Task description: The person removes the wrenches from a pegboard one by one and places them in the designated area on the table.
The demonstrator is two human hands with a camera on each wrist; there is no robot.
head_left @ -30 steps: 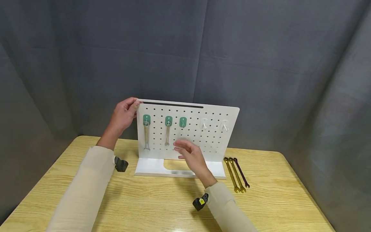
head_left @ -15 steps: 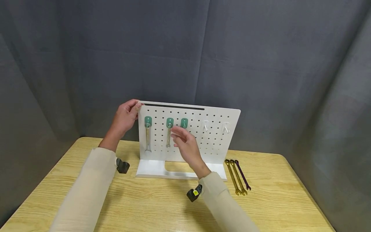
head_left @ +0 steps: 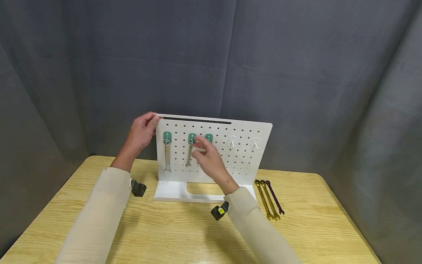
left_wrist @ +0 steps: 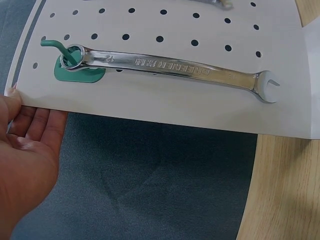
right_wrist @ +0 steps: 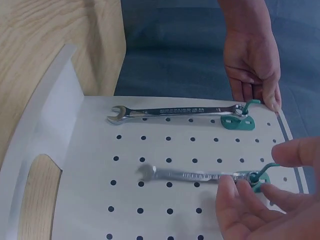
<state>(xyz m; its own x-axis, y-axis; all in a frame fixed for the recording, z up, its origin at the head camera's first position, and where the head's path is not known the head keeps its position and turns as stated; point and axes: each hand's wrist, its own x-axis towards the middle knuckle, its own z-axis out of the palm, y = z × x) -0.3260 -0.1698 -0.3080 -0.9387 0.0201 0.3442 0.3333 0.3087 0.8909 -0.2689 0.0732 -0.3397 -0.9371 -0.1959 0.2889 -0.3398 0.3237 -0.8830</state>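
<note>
My left hand (head_left: 140, 132) grips the upper left corner of a white pegboard (head_left: 217, 161), thumb in front and fingers behind. A silver combination wrench (left_wrist: 170, 67) hangs by its ring end on the far-left green hook (left_wrist: 80, 75). A second, smaller silver wrench (right_wrist: 175, 174) hangs on the middle-left green hook and looks blurred and slightly tilted. My right hand (head_left: 211, 157) is at this wrench's upper end; its fingertips touch or nearly touch the wrench near the ring, while the thumb stands apart beside the hook tip.
A third green hook (head_left: 208, 137) is partly behind my right hand. Two white hooks (head_left: 232, 142) sit further right on the board. Two gold wrenches (head_left: 263, 200) and a purple wrench (head_left: 275, 197) lie on the wooden table (head_left: 158, 231) right of the stand. A grey curtain (head_left: 280, 73) hangs behind.
My right hand has risen from low in front of the board and moved left to the second wrench's upper end. That wrench now tilts slightly. The left hand keeps its grip on the corner.
</note>
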